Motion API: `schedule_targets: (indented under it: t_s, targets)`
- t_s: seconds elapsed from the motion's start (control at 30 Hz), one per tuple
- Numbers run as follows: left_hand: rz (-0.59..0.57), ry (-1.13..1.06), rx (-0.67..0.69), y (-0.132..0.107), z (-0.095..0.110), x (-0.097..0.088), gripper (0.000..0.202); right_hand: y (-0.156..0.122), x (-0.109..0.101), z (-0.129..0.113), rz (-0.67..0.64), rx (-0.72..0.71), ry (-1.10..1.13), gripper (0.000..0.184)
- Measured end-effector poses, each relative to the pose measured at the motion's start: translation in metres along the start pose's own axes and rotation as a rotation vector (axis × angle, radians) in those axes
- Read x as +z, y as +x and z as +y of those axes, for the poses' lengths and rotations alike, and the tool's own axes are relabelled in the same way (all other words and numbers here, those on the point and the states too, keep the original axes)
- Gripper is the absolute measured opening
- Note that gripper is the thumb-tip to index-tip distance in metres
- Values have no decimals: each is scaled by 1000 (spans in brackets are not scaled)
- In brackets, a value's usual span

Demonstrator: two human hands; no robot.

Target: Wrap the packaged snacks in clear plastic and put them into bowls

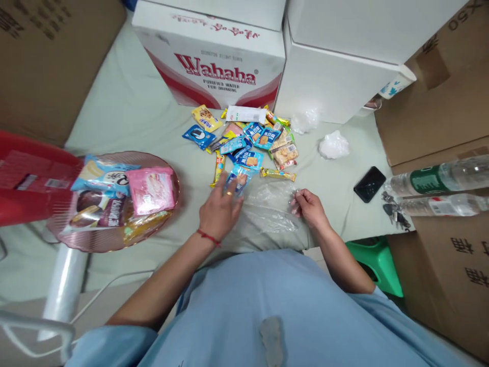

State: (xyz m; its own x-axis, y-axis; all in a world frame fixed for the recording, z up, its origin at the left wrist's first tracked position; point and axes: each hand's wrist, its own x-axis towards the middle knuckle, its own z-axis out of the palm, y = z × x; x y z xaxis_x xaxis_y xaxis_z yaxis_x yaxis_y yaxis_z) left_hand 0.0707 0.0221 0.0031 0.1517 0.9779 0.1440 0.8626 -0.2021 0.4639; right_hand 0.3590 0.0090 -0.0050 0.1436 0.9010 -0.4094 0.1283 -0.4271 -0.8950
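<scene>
Spreading the left hand, fingers apart, over a blue packet; cannot tell whether touching. Pinching one clear bag with the right hand, fingertips together on its right edge. Seemingly early on: bag flat, with no snack visible inside. On one plate at left, four packs. At right, one phone, two bottles. Just beyond the bag, one loose pile of over a dozen snacks, too overlapped for exact counting. Farther, two wads.

Snack packets lie on the table before the carton and behind the plastic bag. The bowl sits to their left, the phone to their right.
</scene>
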Motion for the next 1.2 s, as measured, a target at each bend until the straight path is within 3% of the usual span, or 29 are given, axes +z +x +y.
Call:
schedule_targets:
  t_s: [0.1, 0.17, 0.23, 0.3, 0.37, 0.43, 0.57, 0.7, 0.83, 0.9, 1.03, 1.2]
  targets:
    - [327, -27, 6, 3, -2, -2, 53, -1, 1, 4, 1, 18, 17, 37]
    - [427, -31, 198, -6, 2, 3, 47, -1, 1, 3, -6, 24, 20, 35]
    - [322, -9, 439, -19, 5, 10, 43, 0, 1, 2, 2, 29, 18, 34]
    - [128, 22, 533, -31, 4, 18, 40, 2, -2, 0, 24, 27, 7, 33]
    - [-10, 27, 475, -40, -5, 22, 35, 4, -6, -1, 48, 15, -17, 32]
    - [-67, -15, 414, -46, -15, 20, 30, 6, -11, 0, 58, 6, -35, 32]
    - [-21, -229, 258, -47, -16, 8, 18, 4, -14, 1, 81, -11, -33, 33]
    - [25, -467, -89, -16, 16, 13, 23, -1, -8, 0, 102, -53, -59, 30]
    - [-34, -515, -402, 37, 45, 40, 36, -5, -3, -1, 96, -79, -99, 30]
    - [-67, -508, -418, 59, 52, 54, 37, -5, -3, 1, 104, -76, -107, 30]
    - [-174, -513, -382, 79, 54, 67, 14, -7, -7, 5, 126, -71, -98, 30]
    - [-233, -566, -375, 58, 38, 43, 20, -7, -16, 9, 153, -41, -75, 31]
